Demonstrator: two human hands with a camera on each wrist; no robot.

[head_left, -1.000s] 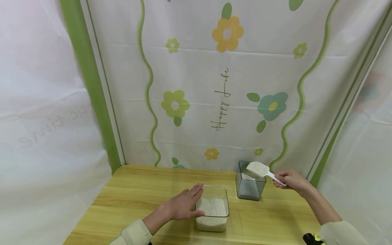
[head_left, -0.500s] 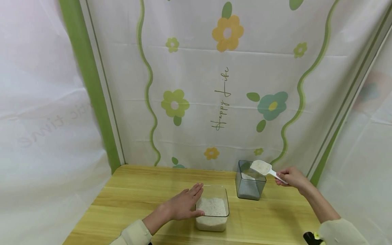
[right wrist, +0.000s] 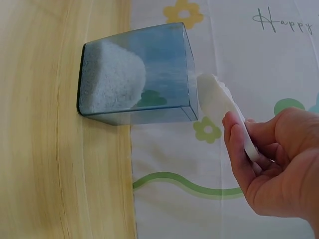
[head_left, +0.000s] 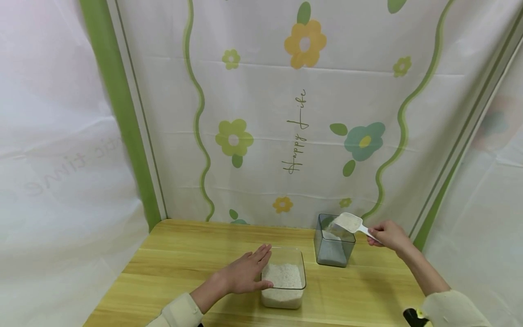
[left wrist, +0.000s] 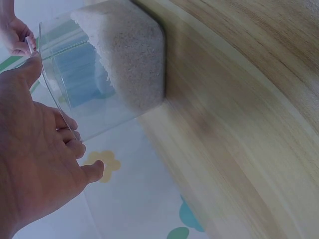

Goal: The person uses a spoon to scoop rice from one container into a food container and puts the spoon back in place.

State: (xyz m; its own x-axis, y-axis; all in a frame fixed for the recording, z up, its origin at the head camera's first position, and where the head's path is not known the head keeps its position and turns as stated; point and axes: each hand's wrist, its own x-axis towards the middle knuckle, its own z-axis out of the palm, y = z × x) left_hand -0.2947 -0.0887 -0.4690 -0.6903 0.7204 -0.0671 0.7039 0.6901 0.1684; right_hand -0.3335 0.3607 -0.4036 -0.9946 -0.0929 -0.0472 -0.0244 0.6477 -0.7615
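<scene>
My right hand grips the handle of a white scoop, which is tilted above the rim of a blue-grey see-through container. Rice slides off the scoop's front edge into that container, where a mound of rice lies at the bottom. My left hand rests along the left rim of a clear container, its fingers spread and mostly straight. Rice fills the lower part of this clear container, with its surface sloping in the left wrist view.
Both containers stand on a wooden table, the blue-grey one farther back and to the right. Behind the table's far edge hangs a white curtain with printed flowers. More white cloth hangs at both sides. A black and yellow object shows by the right sleeve.
The scoop has shifted slightly to the right and back, then tipped, and rice now falls from its edge into the blue-grey container. My left hand stays on the clear container's rim.
</scene>
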